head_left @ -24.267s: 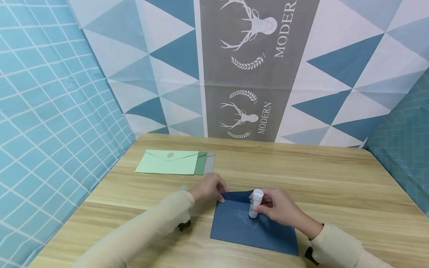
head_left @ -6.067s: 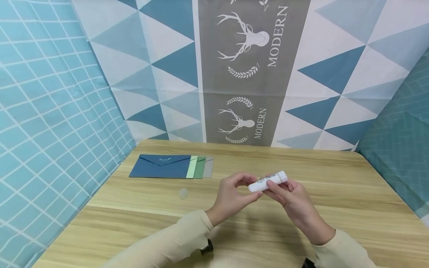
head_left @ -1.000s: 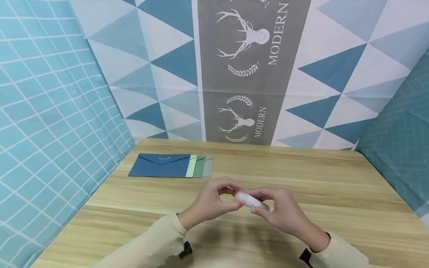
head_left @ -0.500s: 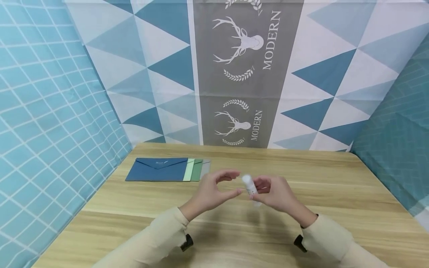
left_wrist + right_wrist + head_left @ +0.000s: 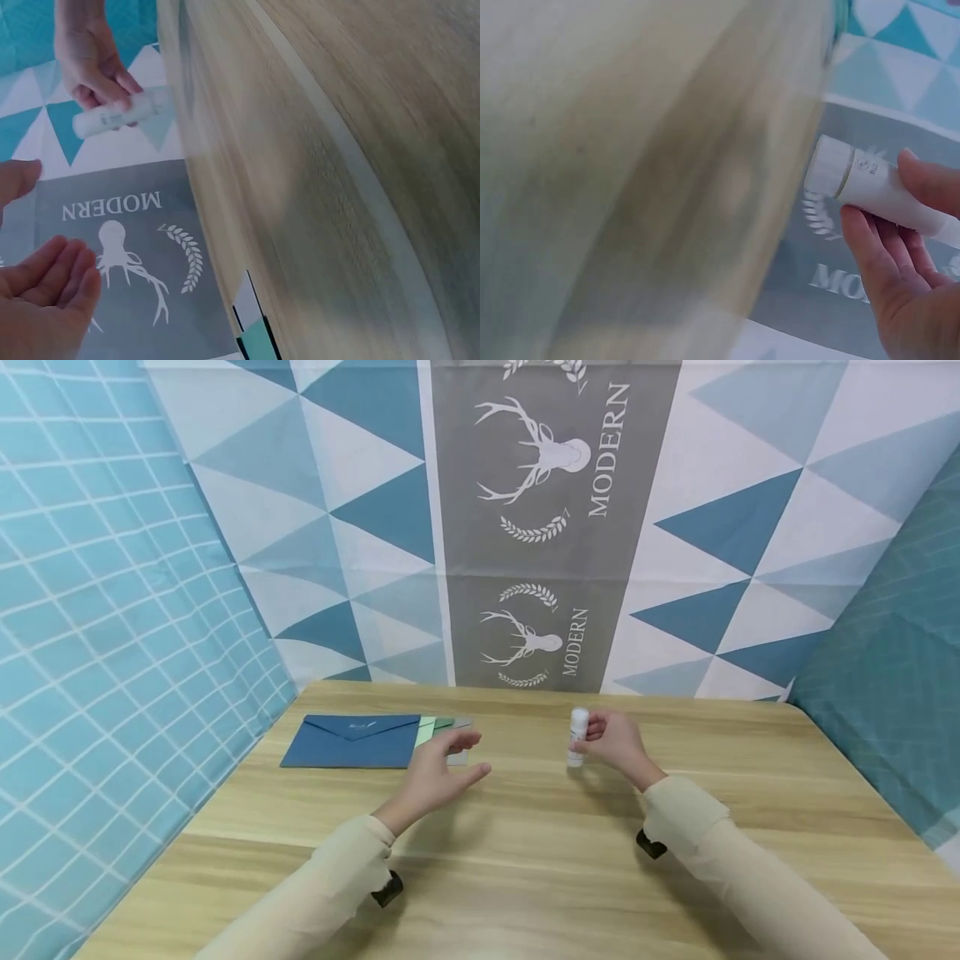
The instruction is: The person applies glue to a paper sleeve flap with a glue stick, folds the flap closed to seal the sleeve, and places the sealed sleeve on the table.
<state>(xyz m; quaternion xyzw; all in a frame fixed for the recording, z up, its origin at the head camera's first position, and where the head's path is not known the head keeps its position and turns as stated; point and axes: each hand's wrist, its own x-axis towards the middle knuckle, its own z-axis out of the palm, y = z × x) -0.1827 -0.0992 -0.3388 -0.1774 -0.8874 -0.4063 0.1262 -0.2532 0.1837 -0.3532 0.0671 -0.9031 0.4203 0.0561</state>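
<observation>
My right hand (image 5: 617, 747) pinches a white glue stick (image 5: 578, 727) between thumb and fingers, upright towards the back of the table. The right wrist view shows the glue stick (image 5: 877, 184) with its capped end and small print, the fingers around its side. My left hand (image 5: 438, 772) is held over the table with thumb and fingers apart and nothing between them. It partly covers a stack of envelopes: dark blue (image 5: 352, 743) on top, then light green (image 5: 425, 729), darker green (image 5: 444, 723) and grey (image 5: 459, 758) edges fanned out to the right.
The wooden table (image 5: 525, 860) meets a patterned cloth wall (image 5: 525, 527) at the back. Blue gridded cloth (image 5: 112, 610) stands on the left and teal cloth (image 5: 885, 693) on the right. The envelopes lie flat at the back left.
A second ago both hands held the glue stick. My left hand has let go and moved left, while my right hand has carried the stick back and turned it upright. The blue envelope joined the stack earlier.
</observation>
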